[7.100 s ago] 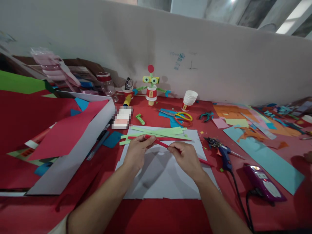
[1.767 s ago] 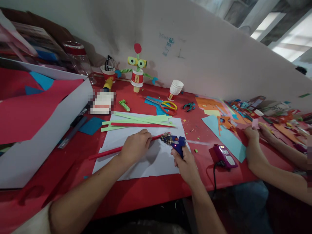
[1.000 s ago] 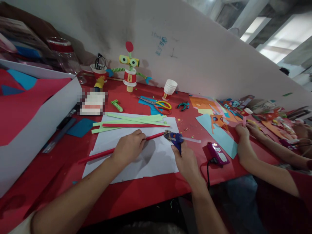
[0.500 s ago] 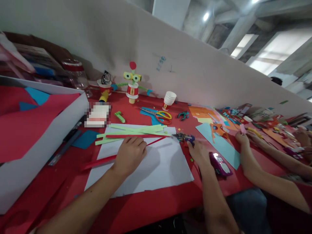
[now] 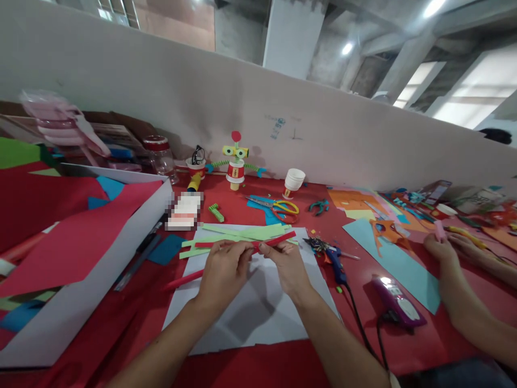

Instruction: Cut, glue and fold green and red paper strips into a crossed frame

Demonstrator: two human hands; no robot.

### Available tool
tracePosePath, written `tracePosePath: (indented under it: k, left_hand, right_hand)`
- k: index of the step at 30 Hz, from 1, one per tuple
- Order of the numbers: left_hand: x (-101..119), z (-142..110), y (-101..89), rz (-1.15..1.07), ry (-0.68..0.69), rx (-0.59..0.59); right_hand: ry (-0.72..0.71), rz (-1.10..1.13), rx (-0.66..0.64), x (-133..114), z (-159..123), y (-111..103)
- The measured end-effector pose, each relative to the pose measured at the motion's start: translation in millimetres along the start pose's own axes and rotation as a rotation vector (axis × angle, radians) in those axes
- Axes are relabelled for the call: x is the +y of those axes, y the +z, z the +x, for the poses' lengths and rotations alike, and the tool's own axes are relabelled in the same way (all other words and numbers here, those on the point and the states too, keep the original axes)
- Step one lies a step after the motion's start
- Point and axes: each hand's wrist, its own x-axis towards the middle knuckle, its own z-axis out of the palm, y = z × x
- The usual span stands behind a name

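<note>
Over the white paper (image 5: 242,323), my left hand (image 5: 226,269) and my right hand (image 5: 288,267) meet with fingertips almost touching. Both pinch a red paper strip (image 5: 283,238), whose free end points up to the right. Another red strip (image 5: 186,280) sticks out to the left, beneath my left hand. Pale green paper strips (image 5: 242,233) lie just behind my fingers across the sheet's far edge. A blue hot glue gun (image 5: 336,264) rests to the right of my right hand, its nozzle among dark clutter.
A paper-cup figure (image 5: 235,171), scissors (image 5: 278,206), pliers (image 5: 318,206) and stacked cups (image 5: 294,181) stand or lie toward the wall. A white box (image 5: 161,207) of coloured paper is at left. A purple device (image 5: 398,302) sits right, near another person's hand (image 5: 440,245).
My right hand has left the glue gun and come left to the red strip, which both hands now hold. The view has shifted, so the table appears lower and further right.
</note>
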Motion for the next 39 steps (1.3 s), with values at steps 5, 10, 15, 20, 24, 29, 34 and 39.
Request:
tracePosePath:
  k: [5,10,15,20,24,29,34,39]
  left_hand:
    - [0.6,1.3,-0.8,0.012,-0.022,-0.008]
    - [1.9,0.4,-1.7,0.072,0.016,-0.010]
    - [-1.7,-1.5,-8.4,0.311,0.121,0.063]
    - [-2.1,-0.3,-10.6,0.466,0.318,0.098]
    - [1.9,-0.6,-7.4,0.382,0.400,0.210]
    - [7.3,-1.6,-3.5,0.065,0.141,0.369]
    - [7.7,-1.1,8.8,-0.794,-0.422,-0.028]
    - [0.4,3.6,10.3,-1.207,-0.719,-0.035]
  right_hand:
    - [0.039,0.103,0.117,-3.4,4.6,-25.1]
    - [0.032,0.199,0.181,-9.8,7.0,-37.5]
    - [-0.195,0.005,0.398,-18.7,5.7,-49.3]
    - [-0.557,-0.828,-0.012,-23.2,-8.0,-44.1]
    - [-0.611,-1.021,-0.190,-12.1,-15.6,-31.0]
    - [-0.352,-0.715,0.053,-7.1,-18.9,-23.3]
    - [-0.097,-0.411,-0.060,-6.5,-24.6,-11.5]
    - [-0.027,-0.396,-0.168,0.8,-26.3,-2.1]
